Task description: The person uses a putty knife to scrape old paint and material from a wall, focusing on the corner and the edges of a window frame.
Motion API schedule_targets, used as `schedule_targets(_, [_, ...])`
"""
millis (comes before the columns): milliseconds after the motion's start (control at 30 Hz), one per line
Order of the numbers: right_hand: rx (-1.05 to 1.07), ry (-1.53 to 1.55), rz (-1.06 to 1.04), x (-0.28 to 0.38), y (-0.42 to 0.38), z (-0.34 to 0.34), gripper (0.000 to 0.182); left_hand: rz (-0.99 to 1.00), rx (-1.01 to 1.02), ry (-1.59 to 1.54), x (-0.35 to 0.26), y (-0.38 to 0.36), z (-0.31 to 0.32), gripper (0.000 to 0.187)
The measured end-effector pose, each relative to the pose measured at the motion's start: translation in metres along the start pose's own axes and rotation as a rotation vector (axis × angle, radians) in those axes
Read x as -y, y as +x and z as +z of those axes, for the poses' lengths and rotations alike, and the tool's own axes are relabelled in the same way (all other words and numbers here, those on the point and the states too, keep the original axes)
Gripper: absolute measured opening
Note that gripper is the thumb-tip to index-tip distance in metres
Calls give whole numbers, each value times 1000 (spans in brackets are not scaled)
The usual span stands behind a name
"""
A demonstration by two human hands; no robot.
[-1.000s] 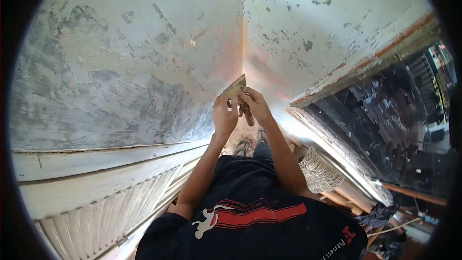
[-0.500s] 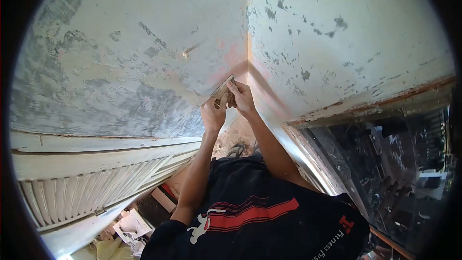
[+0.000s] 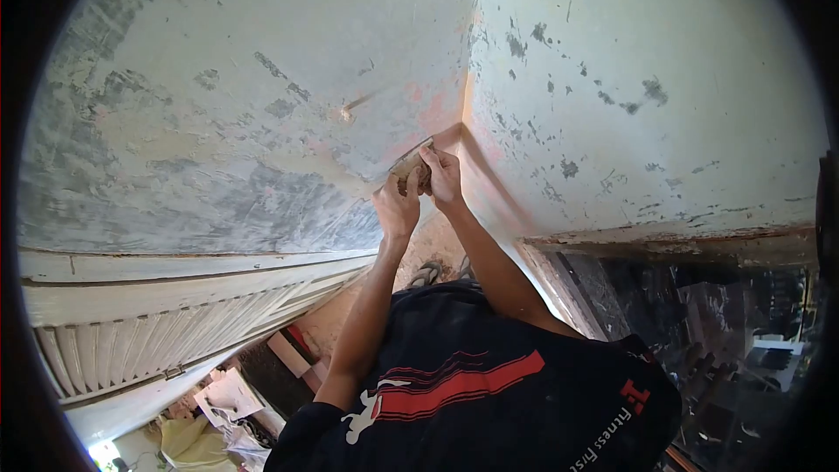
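Both my hands grip a flat, tan sanding block (image 3: 411,163), its long straight edge against the left wall (image 3: 350,61) close to the corner. My left hand (image 3: 398,203) has its fingers closed on the lower left end. My right hand (image 3: 443,177) pinches the upper right end, thumb on the near face. The block's far face is hidden. Around it the wall is patchy, with pale filler, pinkish smears and grey scuffed areas. A small peg or nail (image 3: 347,113) sticks out of this wall, up and left of the block.
The right wall (image 3: 612,79) meets the left one at a vertical corner. White louvred shutters (image 3: 175,323) run along the lower left. Dark glass (image 3: 699,323) lies at lower right below a worn ledge (image 3: 682,240). Yellow cloth (image 3: 188,446) and clutter lie at bottom left.
The view has shifted slightly, so walls and corner sit further right and lower. Both hands keep hold of the sanding block, which stays against the left wall near the corner.
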State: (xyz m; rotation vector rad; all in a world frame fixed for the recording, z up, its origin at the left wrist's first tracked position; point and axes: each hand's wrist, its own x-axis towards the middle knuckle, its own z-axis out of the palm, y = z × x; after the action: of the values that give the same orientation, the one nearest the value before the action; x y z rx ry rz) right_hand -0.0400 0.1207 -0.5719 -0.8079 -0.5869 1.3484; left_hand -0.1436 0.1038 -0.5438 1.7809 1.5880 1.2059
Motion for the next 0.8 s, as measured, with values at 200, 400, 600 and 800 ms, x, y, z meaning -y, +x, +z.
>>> schedule_targets(200, [46, -21, -54, -5, 7, -7, 34, -24, -28, 69, -4, -2, -1, 24])
schedule_targets(400, [-18, -28, -54, -2, 0, 4, 36, 22, -59, 4, 1, -5, 2, 24])
schedule_targets(600, [-4, -96, -81, -6, 8, -2, 37, -49, -53, -4, -6, -5, 1, 23])
schedule_targets(800, [-35, -104, -64, -14, 6, -6, 37, -42, -45, -8, 10, -5, 9, 26])
